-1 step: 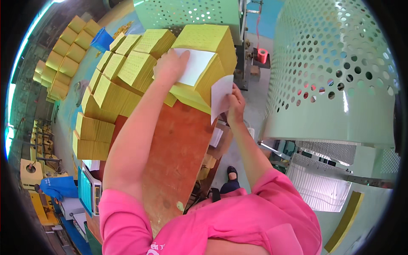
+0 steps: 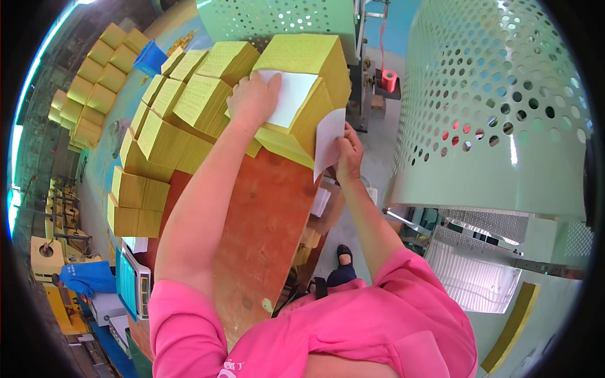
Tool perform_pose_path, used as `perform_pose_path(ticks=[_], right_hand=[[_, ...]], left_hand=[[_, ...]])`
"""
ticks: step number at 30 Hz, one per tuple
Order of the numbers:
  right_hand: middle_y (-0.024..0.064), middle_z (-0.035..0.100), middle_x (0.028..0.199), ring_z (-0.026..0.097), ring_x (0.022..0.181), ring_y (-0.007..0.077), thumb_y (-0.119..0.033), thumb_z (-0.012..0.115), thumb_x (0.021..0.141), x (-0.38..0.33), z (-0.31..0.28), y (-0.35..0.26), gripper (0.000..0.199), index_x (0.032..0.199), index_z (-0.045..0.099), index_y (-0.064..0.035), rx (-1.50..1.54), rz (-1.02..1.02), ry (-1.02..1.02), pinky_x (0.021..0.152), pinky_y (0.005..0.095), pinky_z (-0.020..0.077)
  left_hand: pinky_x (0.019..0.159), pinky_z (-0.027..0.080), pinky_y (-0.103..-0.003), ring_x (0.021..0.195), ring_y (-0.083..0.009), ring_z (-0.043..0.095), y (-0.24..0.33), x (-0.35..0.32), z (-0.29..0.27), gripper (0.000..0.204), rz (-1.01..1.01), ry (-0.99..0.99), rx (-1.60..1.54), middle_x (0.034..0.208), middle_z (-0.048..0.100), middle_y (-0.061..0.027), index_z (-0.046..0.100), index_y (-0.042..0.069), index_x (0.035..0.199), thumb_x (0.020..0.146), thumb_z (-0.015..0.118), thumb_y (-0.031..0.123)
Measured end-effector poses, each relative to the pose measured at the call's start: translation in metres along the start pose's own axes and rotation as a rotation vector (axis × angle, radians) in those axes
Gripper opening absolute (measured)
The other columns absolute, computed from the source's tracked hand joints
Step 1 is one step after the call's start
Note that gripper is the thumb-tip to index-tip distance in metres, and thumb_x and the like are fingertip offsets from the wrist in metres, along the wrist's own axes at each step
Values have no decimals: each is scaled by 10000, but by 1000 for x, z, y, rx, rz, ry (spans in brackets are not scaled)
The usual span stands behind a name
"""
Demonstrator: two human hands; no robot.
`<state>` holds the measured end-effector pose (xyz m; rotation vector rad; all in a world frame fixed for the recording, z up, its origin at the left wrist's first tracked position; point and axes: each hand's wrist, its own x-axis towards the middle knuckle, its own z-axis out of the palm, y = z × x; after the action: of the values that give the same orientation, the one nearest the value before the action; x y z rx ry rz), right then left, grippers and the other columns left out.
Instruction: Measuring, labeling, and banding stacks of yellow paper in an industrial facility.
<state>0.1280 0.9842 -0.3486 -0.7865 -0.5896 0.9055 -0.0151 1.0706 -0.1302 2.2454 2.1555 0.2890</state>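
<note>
My left hand rests on the left edge of a white sheet that lies on a tall stack of yellow paper. Its thumb is stretched out across the sheet, and nothing appears gripped in it. Beside the right face of that stack, my right hand pinches a second white sheet between thumb and fingers. This sheet hangs upright and slightly curved, close to the stack's corner. Part of the right hand's fingers is hidden behind the paper.
More yellow paper stacks line the left of the reddish-brown table. A scale stands at the left edge. To the right is a green perforated machine guard; a pink-red spool sits beyond the table. A blue bin is far left.
</note>
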Motion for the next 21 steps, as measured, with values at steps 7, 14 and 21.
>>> perform_pose_path(ticks=[7,14,21], right_hand=[[29,645,1068,576,877,103,-56,505,830,-42,1,-21,151,912,619,1,-85,120,0,757,227,452],[94,643,1024,605,905,165,-103,533,777,-190,-56,-70,464,1229,574,-6,340,835,89,723,285,460],[74,638,945,622,861,184,-81,513,845,-226,-28,-88,220,1044,583,-18,287,1067,-226,786,304,493]], left_hand=[[986,384,-544,1179,-420,517,-17,-30,-10,602,155,-22,-26,1276,557,-238,491,17,1320,951,428,489],[1073,323,-452,1260,-403,438,-77,-189,-55,579,545,-119,-250,1373,465,-235,423,-19,1380,901,546,284],[1100,299,-438,1362,-394,340,-101,-267,-84,646,724,-79,37,1460,386,-230,390,-2,1420,877,580,292]])
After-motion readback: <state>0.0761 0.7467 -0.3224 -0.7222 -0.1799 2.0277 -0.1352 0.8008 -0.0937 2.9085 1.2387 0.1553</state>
